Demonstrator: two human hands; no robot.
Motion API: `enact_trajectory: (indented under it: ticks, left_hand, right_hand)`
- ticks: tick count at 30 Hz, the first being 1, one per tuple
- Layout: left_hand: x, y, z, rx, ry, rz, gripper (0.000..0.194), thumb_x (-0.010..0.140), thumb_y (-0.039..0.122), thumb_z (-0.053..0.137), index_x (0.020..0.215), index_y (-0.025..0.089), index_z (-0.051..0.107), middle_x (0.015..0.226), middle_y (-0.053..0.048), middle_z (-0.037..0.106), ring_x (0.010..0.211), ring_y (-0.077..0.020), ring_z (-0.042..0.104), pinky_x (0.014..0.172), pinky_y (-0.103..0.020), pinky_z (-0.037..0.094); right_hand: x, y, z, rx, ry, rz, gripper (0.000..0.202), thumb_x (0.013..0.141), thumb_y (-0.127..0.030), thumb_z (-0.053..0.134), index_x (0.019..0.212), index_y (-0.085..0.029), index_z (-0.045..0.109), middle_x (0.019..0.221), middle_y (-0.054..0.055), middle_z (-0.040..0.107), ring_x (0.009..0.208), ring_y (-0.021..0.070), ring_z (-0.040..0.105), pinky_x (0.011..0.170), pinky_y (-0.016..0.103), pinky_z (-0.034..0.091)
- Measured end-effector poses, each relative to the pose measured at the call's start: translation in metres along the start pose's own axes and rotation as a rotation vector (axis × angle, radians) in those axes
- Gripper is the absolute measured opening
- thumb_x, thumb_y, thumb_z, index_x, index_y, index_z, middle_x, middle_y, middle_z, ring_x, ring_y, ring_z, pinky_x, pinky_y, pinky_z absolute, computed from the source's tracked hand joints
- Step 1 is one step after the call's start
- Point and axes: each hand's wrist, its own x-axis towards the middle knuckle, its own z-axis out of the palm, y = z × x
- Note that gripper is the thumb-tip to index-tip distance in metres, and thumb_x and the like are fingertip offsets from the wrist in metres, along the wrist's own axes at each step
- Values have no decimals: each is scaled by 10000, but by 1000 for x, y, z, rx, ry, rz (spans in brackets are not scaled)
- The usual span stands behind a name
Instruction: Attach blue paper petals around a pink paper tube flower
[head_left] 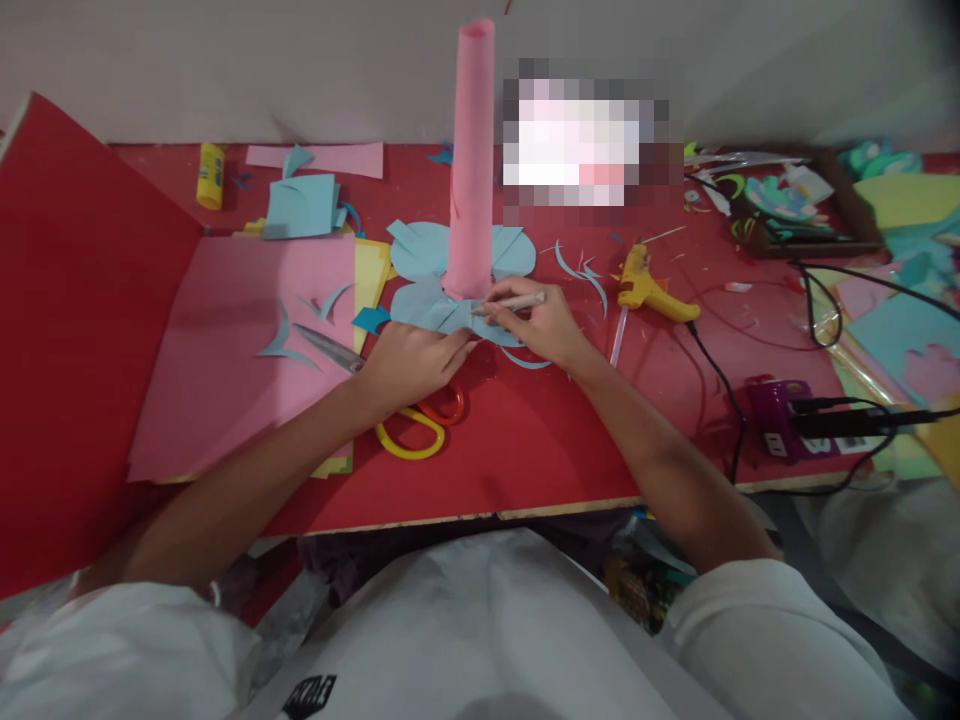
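A pink paper tube (474, 150) stands upright on light blue paper petals (420, 250) spread on the red table. In the fingers of my right hand (546, 322) is a pale pencil (521, 301), its tip at the petals close to the tube's base. My left hand (416, 360) lies at the petals' near edge, its curled fingers holding the paper there. Under that hand and wrist are scissors (412, 435) with red and yellow handles. Their blades (330, 350) point left over pink sheets (225, 330).
Right of my hands lies a yellow glue gun (649, 285) with a black cord. Farther right are a brown tray (825, 245) of scraps and a purple power block (780, 420). A glue stick (211, 177) stands back left. A large red board (82, 330) rises at left.
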Motion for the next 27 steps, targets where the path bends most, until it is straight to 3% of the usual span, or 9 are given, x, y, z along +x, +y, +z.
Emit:
enact_trajectory:
  ticks: [3, 6, 10, 13, 17, 21, 27]
  left_hand:
    - [0, 0, -1, -9, -16, 3, 541, 1106, 450, 314, 1142, 193, 790, 645, -117, 718, 586, -246, 679, 581, -291, 331]
    - [0, 1, -2, -4, -45, 2, 526, 1108, 460, 321, 1191, 208, 776, 655, -108, 719, 590, -249, 674, 578, -298, 326]
    - [-1, 1, -2, -16, -28, -9, 484, 1108, 428, 347, 1167, 204, 772, 704, -98, 718, 664, -252, 683, 615, -317, 377]
    - [0, -2, -2, -47, 102, -40, 390, 1078, 297, 385, 1119, 180, 755, 961, -138, 749, 913, -284, 706, 738, -373, 465]
    - [2, -5, -3, -118, 248, -141, 337, 1038, 251, 444, 1278, 199, 675, 1351, -152, 671, 1231, -320, 621, 1009, -465, 481]
    - [3, -6, -2, -205, 244, -127, 411, 1034, 245, 453, 1424, 215, 578, 1565, -133, 552, 1395, -315, 544, 1175, -513, 410]
    - [5, -8, 0, -262, 203, -69, 490, 1017, 219, 453, 1504, 216, 502, 1694, -146, 402, 1511, -308, 472, 1254, -531, 358]
  right_hand:
    - [-2, 2, 0, 22, 76, 31, 448, 941, -681, 633, 931, -237, 689, 830, 23, 730, 758, 175, 677, 638, 293, 526]
    - [-2, 5, -2, 17, 230, 52, 446, 974, -692, 580, 936, -256, 668, 726, 7, 677, 658, 164, 625, 592, 305, 494]
    - [1, 8, -4, 11, 372, 20, 386, 1029, -649, 507, 1114, -305, 663, 803, 13, 714, 629, 185, 614, 600, 357, 501]
    - [3, 9, -4, -5, 359, -18, 385, 1053, -631, 453, 1170, -315, 640, 1004, 49, 757, 769, 212, 686, 736, 400, 576]
    - [2, 5, -1, -41, 259, -45, 389, 1042, -629, 488, 1146, -281, 626, 1179, 72, 745, 1058, 237, 726, 961, 428, 593]
    - [-1, -2, 0, -76, 195, -60, 344, 1032, -596, 537, 1132, -283, 640, 1169, 68, 748, 1095, 242, 714, 980, 420, 590]
    - [-2, -9, 0, -113, 187, -66, 308, 1038, -555, 546, 1136, -288, 666, 1153, 53, 749, 1055, 237, 717, 952, 398, 596]
